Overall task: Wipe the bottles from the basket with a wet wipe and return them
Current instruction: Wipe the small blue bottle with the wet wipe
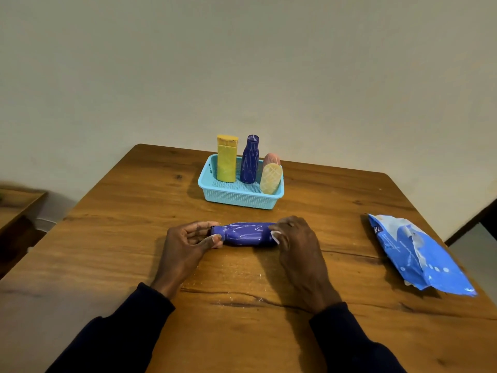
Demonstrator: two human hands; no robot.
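Purple bottle (243,234) sideways; left hand (185,244), pinch grip on its cap; right hand (297,244), grip with wipe (276,236) round its base.

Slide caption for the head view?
Left hand and right hand hold a blue bottle sideways, white wipe in the right; three other bottles sit in the basket.

Warm, fairly dim indoor light — it seems to come from above and to the right, since the basket (236,201) throws a soft shadow leftward onto the table (113,238). A pale sheen washes the table's near left corner, and highlights streak the lying bottle (243,234). The wide lens bows the table's edges; the far left margin is smeared and soft.
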